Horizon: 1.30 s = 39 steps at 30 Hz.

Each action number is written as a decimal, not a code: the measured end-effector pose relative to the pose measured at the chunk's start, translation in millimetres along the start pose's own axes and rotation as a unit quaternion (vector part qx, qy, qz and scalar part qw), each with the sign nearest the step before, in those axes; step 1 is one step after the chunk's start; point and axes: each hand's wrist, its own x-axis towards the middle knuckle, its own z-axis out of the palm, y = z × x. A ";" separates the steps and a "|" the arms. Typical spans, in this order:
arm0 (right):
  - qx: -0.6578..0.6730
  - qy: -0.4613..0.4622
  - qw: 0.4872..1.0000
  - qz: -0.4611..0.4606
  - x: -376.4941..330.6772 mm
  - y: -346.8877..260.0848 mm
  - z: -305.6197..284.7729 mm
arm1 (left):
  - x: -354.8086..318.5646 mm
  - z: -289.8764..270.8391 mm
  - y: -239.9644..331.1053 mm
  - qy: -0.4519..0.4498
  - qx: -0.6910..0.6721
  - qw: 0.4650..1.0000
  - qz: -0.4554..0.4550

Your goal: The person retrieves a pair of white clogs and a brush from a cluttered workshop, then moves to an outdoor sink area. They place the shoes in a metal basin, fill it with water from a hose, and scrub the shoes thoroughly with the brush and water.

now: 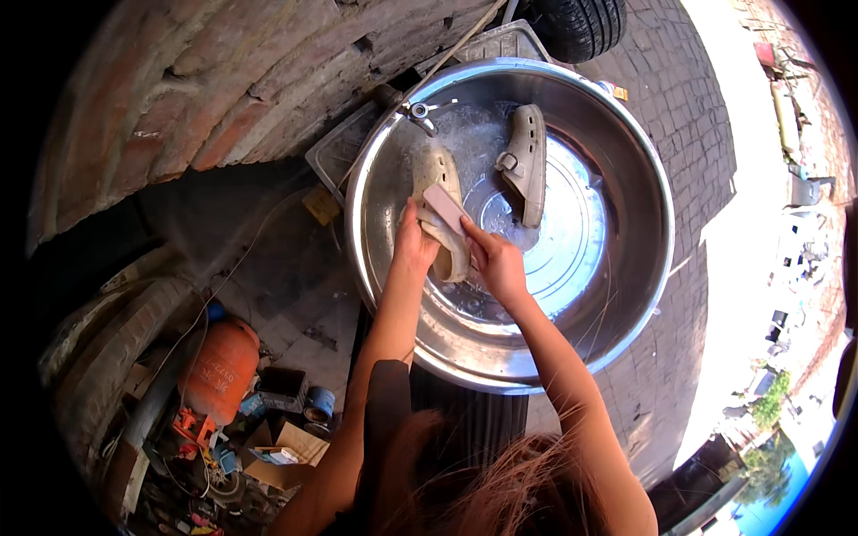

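Silvery metal forms a wide round tub (640,232) in the middle, and an orange gas bottle (221,357) with dark, upside-down writing sits near left. In the tub, one beige clog (533,161) lies on the right, while a second clog (436,170) on the left is held by the left hand (416,238). Just beside it, the right hand (501,265) grips a pale pink block (445,207) against that second clog.

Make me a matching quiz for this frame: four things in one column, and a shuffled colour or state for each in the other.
Things:
1. Right hand
2. Gas cylinder
3. Left hand
4. Tire

Colours or states:
A. Holding a clog
B. Black
C. Gripping a pale block
D. Orange

Pairs: 1-C; 2-D; 3-A; 4-B
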 end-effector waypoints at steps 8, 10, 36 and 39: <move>0.006 0.106 0.990 0.088 119.4 33.6 28.7 | -11.0 -15.2 -68.5 0.139 0.309 0.914 0.223; -0.007 0.149 0.982 0.118 127.8 33.3 40.9 | -4.1 -17.5 -76.0 0.150 0.355 0.878 0.285; -0.071 0.015 0.993 0.090 158.4 35.4 21.4 | -34.9 -12.3 -86.9 0.006 0.261 0.931 0.257; -0.066 -0.008 0.995 0.070 144.3 49.0 21.6 | -16.5 -14.8 -82.3 0.050 0.252 0.940 0.226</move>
